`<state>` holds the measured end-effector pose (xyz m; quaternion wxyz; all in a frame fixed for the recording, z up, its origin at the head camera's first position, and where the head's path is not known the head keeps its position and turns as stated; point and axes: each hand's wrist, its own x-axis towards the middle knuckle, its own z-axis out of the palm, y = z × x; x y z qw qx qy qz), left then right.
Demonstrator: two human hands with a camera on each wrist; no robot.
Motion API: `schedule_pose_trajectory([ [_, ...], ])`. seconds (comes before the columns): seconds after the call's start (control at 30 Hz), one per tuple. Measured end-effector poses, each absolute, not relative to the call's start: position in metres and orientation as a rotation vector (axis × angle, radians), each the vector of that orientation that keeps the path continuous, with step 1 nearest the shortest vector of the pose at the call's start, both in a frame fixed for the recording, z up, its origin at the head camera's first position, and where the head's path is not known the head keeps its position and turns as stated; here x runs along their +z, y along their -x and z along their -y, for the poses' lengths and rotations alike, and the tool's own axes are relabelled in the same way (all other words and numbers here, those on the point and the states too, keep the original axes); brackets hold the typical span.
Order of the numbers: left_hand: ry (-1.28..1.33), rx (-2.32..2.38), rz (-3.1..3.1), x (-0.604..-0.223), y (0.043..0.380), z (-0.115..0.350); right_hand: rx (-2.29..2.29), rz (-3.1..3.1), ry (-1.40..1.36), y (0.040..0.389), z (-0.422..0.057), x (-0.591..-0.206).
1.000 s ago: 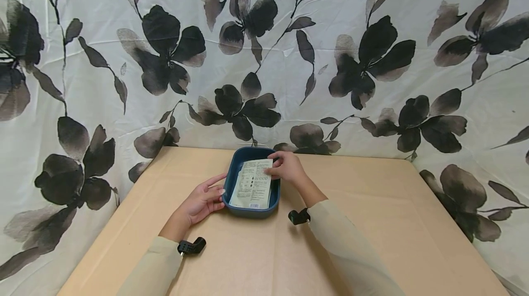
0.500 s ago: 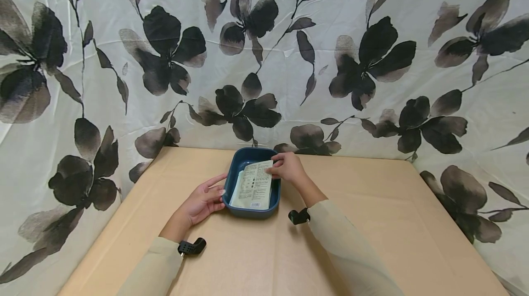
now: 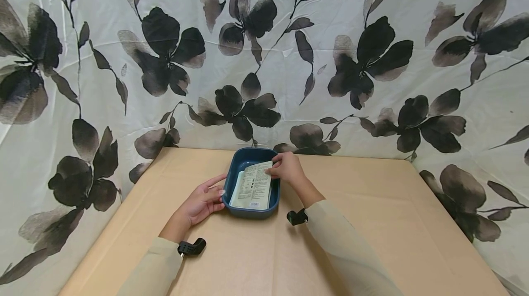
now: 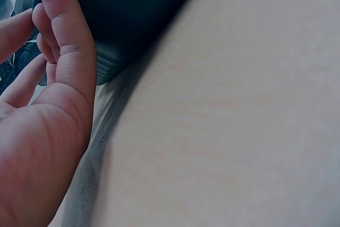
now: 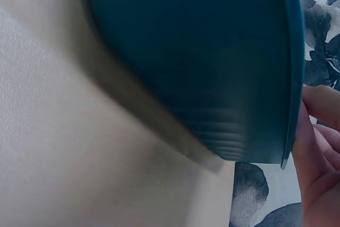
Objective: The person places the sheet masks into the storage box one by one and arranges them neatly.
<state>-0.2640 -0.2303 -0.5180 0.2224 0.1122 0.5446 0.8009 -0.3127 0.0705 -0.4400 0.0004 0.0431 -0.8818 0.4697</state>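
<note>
A dark blue plastic tub (image 3: 252, 214) stands toward the back of the table. Inside it lies a printed booklet (image 3: 252, 186) with a barcode near its lower edge; a paler sheet or page shows under its left side. My left hand (image 3: 202, 202) holds the tub's left rim, thumb at the edge and fingers along the outer wall. Over the right rim, my right hand (image 3: 287, 170) pinches the booklet's upper right side between thumb and fingers. In the right wrist view the tub wall (image 5: 212, 67) hides the booklet.
Tan covering spreads over the table (image 3: 351, 209) around the tub. Behind and at both sides hangs a white cloth (image 3: 301, 89) with dark flowers. A black wrist camera (image 3: 192, 246) sits on the left forearm, another wrist camera (image 3: 296, 217) on the right.
The booklet's top edge has tilted slightly, and more of the pale layer shows at its left. Both hands and the tub stay nearly in place.
</note>
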Motion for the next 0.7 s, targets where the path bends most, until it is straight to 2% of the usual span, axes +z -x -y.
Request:
schedule_pose_trajectory([
  [0.37,-0.286,2.189,-1.523,-0.515,0.264,0.23,1.292,2.777,-0.153,0.306,-0.075,-0.434],
  [0.7,-0.248,2.113,-1.669,-0.514,0.267,0.235,1.472,2.656,-0.196,0.294,-0.109,-0.442],
])
